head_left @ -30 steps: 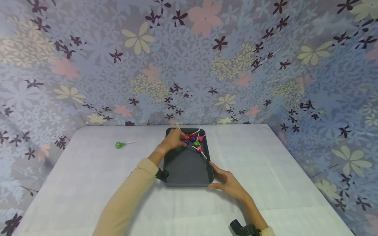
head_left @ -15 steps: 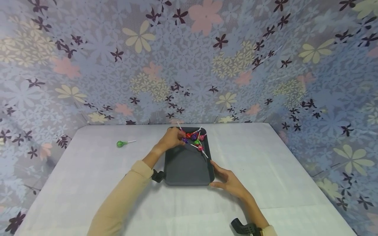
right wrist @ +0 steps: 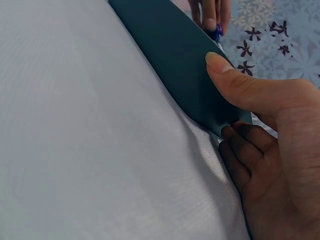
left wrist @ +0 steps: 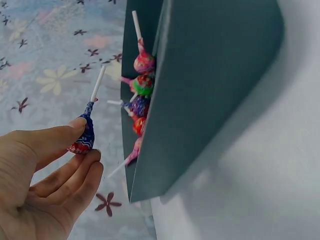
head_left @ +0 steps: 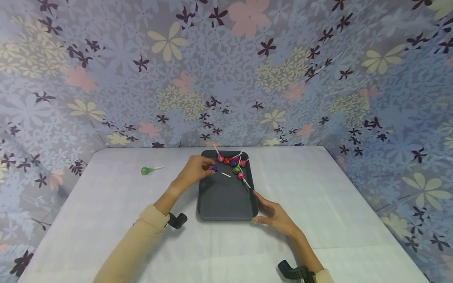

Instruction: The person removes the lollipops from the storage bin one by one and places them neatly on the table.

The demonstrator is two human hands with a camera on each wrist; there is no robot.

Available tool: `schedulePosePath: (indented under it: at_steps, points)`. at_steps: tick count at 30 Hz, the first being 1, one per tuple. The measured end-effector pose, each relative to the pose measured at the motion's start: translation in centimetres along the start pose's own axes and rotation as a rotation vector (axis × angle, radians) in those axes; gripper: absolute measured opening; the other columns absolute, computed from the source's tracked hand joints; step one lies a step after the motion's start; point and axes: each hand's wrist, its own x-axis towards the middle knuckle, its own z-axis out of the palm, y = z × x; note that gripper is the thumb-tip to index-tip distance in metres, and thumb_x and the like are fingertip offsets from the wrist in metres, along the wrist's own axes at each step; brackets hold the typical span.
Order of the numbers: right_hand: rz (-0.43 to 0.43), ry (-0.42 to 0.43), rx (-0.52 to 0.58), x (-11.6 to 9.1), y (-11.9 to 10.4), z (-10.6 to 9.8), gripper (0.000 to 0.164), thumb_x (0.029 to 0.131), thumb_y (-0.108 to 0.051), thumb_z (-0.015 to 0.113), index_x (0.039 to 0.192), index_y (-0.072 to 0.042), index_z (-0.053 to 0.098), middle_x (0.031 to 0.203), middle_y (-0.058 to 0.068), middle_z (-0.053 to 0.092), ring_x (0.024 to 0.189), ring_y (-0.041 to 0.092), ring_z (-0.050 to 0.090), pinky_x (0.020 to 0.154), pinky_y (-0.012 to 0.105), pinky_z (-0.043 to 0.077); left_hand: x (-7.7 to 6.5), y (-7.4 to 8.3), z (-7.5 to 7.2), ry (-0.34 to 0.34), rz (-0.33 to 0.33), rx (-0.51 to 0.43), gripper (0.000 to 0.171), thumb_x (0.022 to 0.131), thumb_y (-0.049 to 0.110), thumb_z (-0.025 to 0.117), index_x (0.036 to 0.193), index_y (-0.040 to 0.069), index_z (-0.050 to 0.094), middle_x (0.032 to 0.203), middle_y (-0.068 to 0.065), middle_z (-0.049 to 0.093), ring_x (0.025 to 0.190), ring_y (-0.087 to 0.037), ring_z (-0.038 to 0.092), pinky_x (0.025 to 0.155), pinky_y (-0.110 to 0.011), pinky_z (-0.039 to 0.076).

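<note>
My left hand (head_left: 194, 169) pinches a purple-wrapped lollipop (head_left: 213, 168) by its candy end, above the left side of a dark grey tray (head_left: 226, 202). In the left wrist view, the stick of this lollipop (left wrist: 86, 129) points upward, with the thumb on its wrapper. Several pink, red, purple and green lollipops (head_left: 237, 169) lie inside the tray, toward its back right. My right hand (head_left: 277, 220) rests against the tray's near right corner. In the right wrist view, its thumb lies along the tray wall (right wrist: 175, 65), and the other fingers touch the corner.
A green lollipop (head_left: 146, 170) lies by itself on the white-covered table (head_left: 336, 212), left of the tray. A flower-patterned backdrop (head_left: 226, 78) stands behind and beside the table. Each wrist wears a black device (head_left: 177, 220).
My left hand has drawn the purple lollipop leftward, away from the others in the tray. A pink lollipop at the back left is now uncovered. The right hand stays at the tray corner.
</note>
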Motion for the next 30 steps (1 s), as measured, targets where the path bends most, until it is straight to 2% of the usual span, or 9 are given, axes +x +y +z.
schedulePosePath:
  at_steps: [6, 11, 16, 23, 30]
  points:
    - [0.014, -0.001, 0.005, 0.0, 0.0, 0.0, 0.087, 0.081, -0.025, 0.079, 0.153, -0.009, 0.031, 0.159, 0.012, 0.027, 0.146, 0.033, 0.025, 0.108, 0.007, 0.024, -1.7, -1.2, -1.5, 0.072, -0.003, -0.017, 0.026, 0.083, 0.008, 0.077, 0.107, 0.001, 0.073, 0.101, -0.014, 0.074, 0.086, -0.025, 0.072, 0.079, -0.035, 0.059]
    - [0.018, 0.005, -0.006, 0.1, 0.0, 0.0, 0.088, 0.081, -0.025, 0.079, 0.153, -0.010, 0.031, 0.159, 0.012, 0.027, 0.145, 0.033, 0.026, 0.108, 0.007, 0.024, -3.1, -2.2, -3.0, 0.146, -0.010, -0.036, 0.031, 0.080, 0.005, 0.078, 0.110, -0.002, 0.072, 0.096, -0.016, 0.072, 0.082, -0.025, 0.070, 0.079, -0.037, 0.059]
    - [0.029, 0.006, -0.004, 0.2, -0.1, 0.1, 0.088, 0.080, -0.025, 0.080, 0.153, -0.012, 0.032, 0.159, 0.009, 0.029, 0.145, 0.029, 0.027, 0.108, 0.008, 0.025, -4.6, -3.2, -4.5, 0.202, -0.033, -0.065, 0.030, 0.080, 0.003, 0.078, 0.108, -0.005, 0.072, 0.094, -0.017, 0.070, 0.082, -0.027, 0.070, 0.079, -0.037, 0.059]
    - [0.033, -0.008, 0.014, 0.2, -0.1, 0.0, 0.089, 0.080, -0.026, 0.080, 0.153, -0.012, 0.031, 0.159, 0.006, 0.028, 0.146, 0.020, 0.027, 0.109, 0.008, 0.026, -6.3, -4.7, -6.3, 0.226, -0.099, -0.078, 0.030, 0.081, 0.003, 0.077, 0.108, -0.006, 0.070, 0.098, -0.020, 0.070, 0.087, -0.031, 0.070, 0.082, -0.041, 0.059]
    - [0.042, -0.014, 0.033, 0.2, -0.4, 0.0, 0.089, 0.081, -0.025, 0.079, 0.154, -0.012, 0.031, 0.160, 0.005, 0.026, 0.146, 0.025, 0.025, 0.109, 0.007, 0.025, -7.7, -6.5, -7.8, 0.236, -0.165, -0.061, 0.031, 0.083, 0.005, 0.076, 0.111, -0.007, 0.069, 0.104, -0.023, 0.070, 0.095, -0.036, 0.069, 0.086, -0.044, 0.057]
